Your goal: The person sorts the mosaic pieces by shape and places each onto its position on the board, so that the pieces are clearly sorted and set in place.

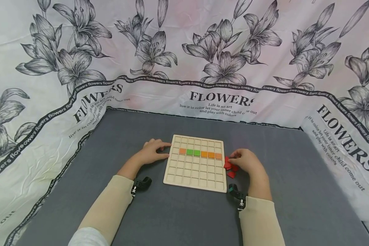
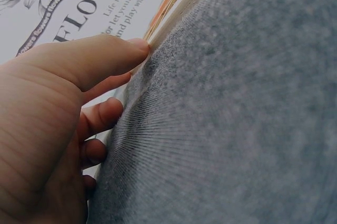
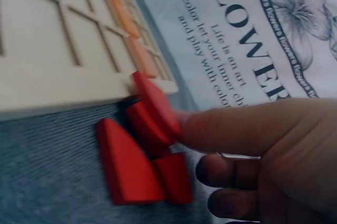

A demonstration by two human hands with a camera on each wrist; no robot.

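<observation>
A light wooden grid board point(image 1: 195, 174) lies flat on the table, with green tiles point(image 1: 193, 152) and orange tiles point(image 1: 207, 154) set along one row. At its left edge, my left hand point(image 1: 150, 152) touches the rim with spread thumb and finger. Beside the right edge lies a small heap of red wedge-shaped pieces point(image 1: 231, 174). My right hand point(image 1: 246, 160) is over that heap. In the right wrist view its thumb presses a tilted red piece point(image 3: 156, 105), apparently pinched; the index finger is hidden behind. Another red piece point(image 3: 126, 166) lies on the cloth below.
A dark grey cloth point(image 1: 184, 218) covers the table. White flower-printed fabric point(image 1: 160, 92) with black lettering stands round the back and sides. Each wrist carries a small black camera mount point(image 1: 142, 183).
</observation>
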